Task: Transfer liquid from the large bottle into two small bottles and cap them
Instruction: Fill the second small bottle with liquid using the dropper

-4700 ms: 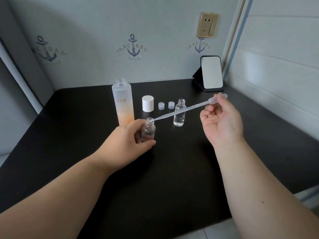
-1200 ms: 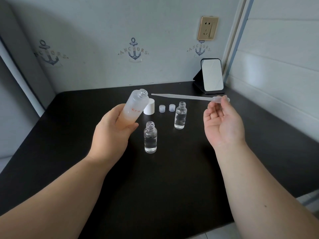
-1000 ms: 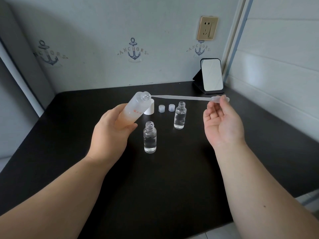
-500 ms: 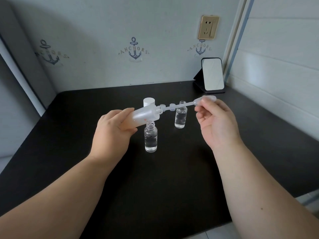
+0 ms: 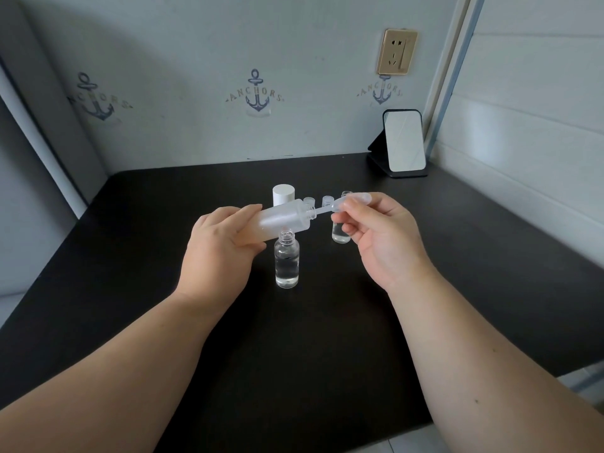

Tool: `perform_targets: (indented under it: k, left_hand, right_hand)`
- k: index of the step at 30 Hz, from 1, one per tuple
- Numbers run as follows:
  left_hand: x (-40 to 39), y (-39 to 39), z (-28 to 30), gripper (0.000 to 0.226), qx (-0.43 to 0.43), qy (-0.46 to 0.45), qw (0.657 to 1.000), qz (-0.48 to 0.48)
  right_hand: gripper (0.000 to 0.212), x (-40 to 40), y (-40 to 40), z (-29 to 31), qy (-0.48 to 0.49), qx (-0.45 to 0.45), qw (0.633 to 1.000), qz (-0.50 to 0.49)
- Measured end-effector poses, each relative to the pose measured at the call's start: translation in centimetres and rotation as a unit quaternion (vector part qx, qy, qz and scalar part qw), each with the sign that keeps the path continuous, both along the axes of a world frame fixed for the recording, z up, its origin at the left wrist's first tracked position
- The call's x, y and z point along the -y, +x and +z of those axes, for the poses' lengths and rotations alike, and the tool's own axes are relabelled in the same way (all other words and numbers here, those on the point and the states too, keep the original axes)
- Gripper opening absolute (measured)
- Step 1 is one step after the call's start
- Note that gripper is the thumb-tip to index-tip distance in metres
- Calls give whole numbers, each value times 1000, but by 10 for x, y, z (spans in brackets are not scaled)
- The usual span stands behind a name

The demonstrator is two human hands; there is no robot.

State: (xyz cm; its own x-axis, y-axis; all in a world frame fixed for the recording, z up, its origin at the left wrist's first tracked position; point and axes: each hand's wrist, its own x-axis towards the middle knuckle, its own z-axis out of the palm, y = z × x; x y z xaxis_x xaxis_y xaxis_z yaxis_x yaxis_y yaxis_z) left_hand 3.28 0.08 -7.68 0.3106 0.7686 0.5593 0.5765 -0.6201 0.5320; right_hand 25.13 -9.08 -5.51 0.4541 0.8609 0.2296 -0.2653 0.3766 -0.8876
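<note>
The step in hand is drawing liquid: the left hand [image 5: 222,246] grips the tilted bottle [image 5: 281,220] above the near vial [image 5: 287,261], the right hand [image 5: 376,233] pinches the pipette [image 5: 346,203] inserted in its mouth, and next the bulb needs releasing before withdrawal.

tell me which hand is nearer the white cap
Left. The left hand holds the tilted large bottle just in front of the white cap. The right hand pinches the pipette farther off to the cap's right.
</note>
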Motion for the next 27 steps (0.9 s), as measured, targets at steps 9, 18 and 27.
perform_targets:
  k: [9, 18, 27]
  left_hand:
    - [0, -2, 1, 58, 3, 0, 1000, 7]
    - [0, -4, 2, 58, 15, -10, 1000, 14]
    - [-2, -5, 2, 59, 21, -21, 999, 17]
  right_hand:
    - [12, 4, 8, 3, 5, -74, 997, 3]
    - [17, 5, 19, 2, 10, -133, 991, -6]
    - [16, 7, 27, 4, 27, -215, 976, -35]
